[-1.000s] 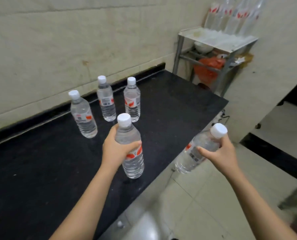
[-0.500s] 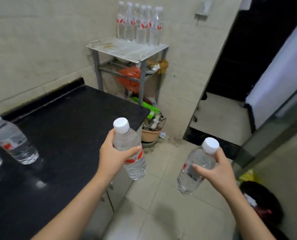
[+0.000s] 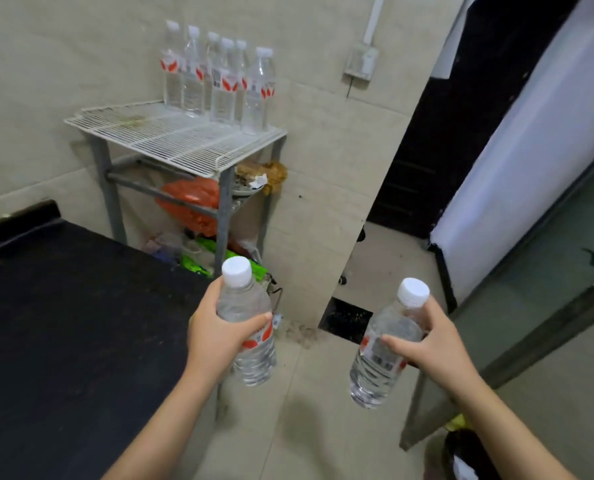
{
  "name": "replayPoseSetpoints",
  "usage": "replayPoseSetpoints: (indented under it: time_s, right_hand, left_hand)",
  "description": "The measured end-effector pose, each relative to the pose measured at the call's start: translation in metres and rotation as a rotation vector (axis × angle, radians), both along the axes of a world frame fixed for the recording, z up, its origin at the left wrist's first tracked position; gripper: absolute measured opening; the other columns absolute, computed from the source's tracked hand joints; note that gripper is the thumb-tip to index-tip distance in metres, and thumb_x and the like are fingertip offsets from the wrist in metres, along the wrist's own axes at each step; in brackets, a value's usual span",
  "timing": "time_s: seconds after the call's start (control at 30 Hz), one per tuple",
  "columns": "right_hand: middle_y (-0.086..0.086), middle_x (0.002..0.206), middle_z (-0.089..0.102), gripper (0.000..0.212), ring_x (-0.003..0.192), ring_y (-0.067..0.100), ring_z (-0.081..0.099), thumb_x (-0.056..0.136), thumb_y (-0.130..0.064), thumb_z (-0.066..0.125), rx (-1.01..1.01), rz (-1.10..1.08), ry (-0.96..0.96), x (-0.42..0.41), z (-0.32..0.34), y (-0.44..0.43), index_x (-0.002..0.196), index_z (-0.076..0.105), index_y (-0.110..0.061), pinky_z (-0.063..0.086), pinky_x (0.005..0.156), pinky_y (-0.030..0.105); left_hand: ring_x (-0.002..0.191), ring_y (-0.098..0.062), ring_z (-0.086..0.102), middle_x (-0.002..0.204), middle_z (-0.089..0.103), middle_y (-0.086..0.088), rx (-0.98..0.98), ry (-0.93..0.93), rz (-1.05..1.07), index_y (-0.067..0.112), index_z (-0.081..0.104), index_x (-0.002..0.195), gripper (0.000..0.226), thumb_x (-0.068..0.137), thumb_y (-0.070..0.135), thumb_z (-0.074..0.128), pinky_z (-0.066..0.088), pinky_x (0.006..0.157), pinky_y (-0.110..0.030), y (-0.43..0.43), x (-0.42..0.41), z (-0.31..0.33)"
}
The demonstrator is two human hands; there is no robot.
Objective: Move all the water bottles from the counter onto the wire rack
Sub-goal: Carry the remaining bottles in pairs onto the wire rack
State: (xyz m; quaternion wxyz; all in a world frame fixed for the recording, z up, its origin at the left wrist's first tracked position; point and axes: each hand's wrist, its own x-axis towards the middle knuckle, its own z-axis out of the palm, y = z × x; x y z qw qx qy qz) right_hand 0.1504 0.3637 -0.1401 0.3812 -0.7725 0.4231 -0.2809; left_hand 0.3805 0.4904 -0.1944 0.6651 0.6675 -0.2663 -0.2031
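Kinda dim, flat greenish indoor light w/ only soft shadows on the floor [image 3: 299,420]. Brightest bit is the white panel [image 3: 530,150] at right. Fisheye bends the edges, whole pic's a bit soft tbh.

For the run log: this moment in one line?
stage: carry | left grip: holds left water bottle | right grip: holds right water bottle | wire rack: ahead, bottle row at back
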Motion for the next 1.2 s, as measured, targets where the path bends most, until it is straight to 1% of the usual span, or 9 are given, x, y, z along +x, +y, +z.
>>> replayPoseSetpoints:
  time_s: [0.1, 0.2, 0.37, 0.47, 0.57, 0.7, 0.83, 1.03, 1.2]
  right_hand:
    - [-0.014, 0.095, 0.061, 0.056, 0.082, -0.008, 0.061, 0.063, -0.001, 0.078, -0.018, 0.038, 0.029, 0.041, 0.008, -0.052, 0.093, 0.048, -0.038, 0.05, 0.069, 0.011]
    - [-0.018, 0.096, 0.061, 0.061, 0.081, -0.017, 0.059, 0.062, 0.002, 0.078, -0.004, 0.058, 0.012, 0.068, 0.011, -0.094, 0.099, 0.049, -0.037, 0.046, 0.065, 0.003]
    - [-0.015, 0.092, 0.062, 0.058, 0.079, -0.011, 0.061, 0.063, 0.005, 0.077, 0.032, 0.047, -0.045, 0.089, 0.005, -0.157, 0.096, 0.051, -0.035, 0.046, 0.063, 0.001]
    - [-0.012, 0.092, 0.062, 0.053, 0.075, -0.013, 0.06, 0.064, 0.006, 0.075, 0.057, 0.08, -0.059, 0.106, -0.002, -0.202, 0.101, 0.053, -0.025, 0.043, 0.06, 0.0]
    - [-0.014, 0.094, 0.062, 0.054, 0.075, -0.018, 0.058, 0.063, 0.003, 0.077, 0.047, 0.159, -0.082, 0.127, -0.007, -0.253, 0.097, 0.052, -0.031, 0.043, 0.062, 0.0]
    - [-0.012, 0.092, 0.062, 0.053, 0.073, -0.016, 0.057, 0.062, -0.003, 0.079, -0.007, 0.265, -0.122, 0.16, 0.006, -0.33, 0.098, 0.052, -0.032, 0.044, 0.06, 0.001]
    - [-0.019, 0.089, 0.059, 0.056, 0.071, -0.021, 0.055, 0.06, -0.002, 0.081, -0.086, 0.411, -0.179, 0.196, 0.042, -0.396, 0.09, 0.049, -0.037, 0.042, 0.06, -0.001]
    - [-0.016, 0.085, 0.061, 0.056, 0.071, -0.015, 0.058, 0.057, 0.003, 0.081, -0.149, 0.662, -0.298, 0.272, 0.089, -0.442, 0.086, 0.051, -0.035, 0.046, 0.065, 0.004]
    - [-0.016, 0.091, 0.062, 0.058, 0.079, -0.007, 0.062, 0.061, -0.002, 0.08, -0.102, 0.827, -0.484, 0.365, 0.113, -0.429, 0.094, 0.05, -0.04, 0.052, 0.074, 0.013]
  left_hand:
    - [0.09, -0.019, 0.065, 0.094, 0.068, 0.006, -0.011, 0.035, -0.001, 0.041, 0.056, 0.088, 0.058, 0.033, 0.046, 0.073, 0.053, 0.085, -0.04, -0.055, 0.031, 0.001]
    - [0.091, -0.017, 0.064, 0.094, 0.067, 0.009, -0.021, 0.02, -0.011, 0.044, 0.055, 0.085, 0.053, 0.035, 0.046, 0.074, 0.052, 0.085, -0.04, -0.1, 0.055, 0.008]
    - [0.097, -0.018, 0.064, 0.103, 0.067, 0.005, 0.011, 0.003, -0.015, 0.032, 0.056, 0.107, 0.068, 0.044, 0.034, 0.082, 0.051, 0.091, -0.047, -0.158, 0.083, 0.017]
    - [0.095, -0.018, 0.064, 0.1, 0.066, 0.007, 0.015, -0.025, 0.002, 0.03, 0.055, 0.105, 0.059, 0.056, 0.017, 0.084, 0.051, 0.091, -0.047, -0.197, 0.095, 0.022]
    - [0.095, -0.019, 0.064, 0.1, 0.067, 0.003, -0.001, -0.066, 0.041, 0.03, 0.056, 0.103, 0.057, 0.056, 0.013, 0.085, 0.051, 0.091, -0.047, -0.241, 0.101, 0.03]
    - [0.092, -0.011, 0.065, 0.099, 0.067, 0.008, -0.078, -0.117, 0.116, 0.039, 0.056, 0.093, 0.054, 0.049, 0.022, 0.083, 0.053, 0.084, -0.037, -0.304, 0.113, 0.053]
    - [0.074, 0.008, 0.064, 0.091, 0.065, 0.013, -0.207, -0.147, 0.289, 0.036, 0.055, 0.088, 0.052, 0.06, 0.001, 0.08, 0.051, 0.072, -0.021, -0.343, 0.13, 0.085]
    - [0.079, -0.003, 0.067, 0.09, 0.067, 0.01, -0.381, -0.188, 0.616, 0.033, 0.055, 0.087, 0.048, 0.057, 0.005, 0.079, 0.054, 0.068, -0.021, -0.338, 0.163, 0.137]
    - [0.08, -0.007, 0.066, 0.091, 0.066, 0.006, -0.33, -0.272, 0.711, 0.027, 0.056, 0.092, 0.059, 0.039, 0.02, 0.082, 0.052, 0.065, -0.018, -0.32, 0.215, 0.173]
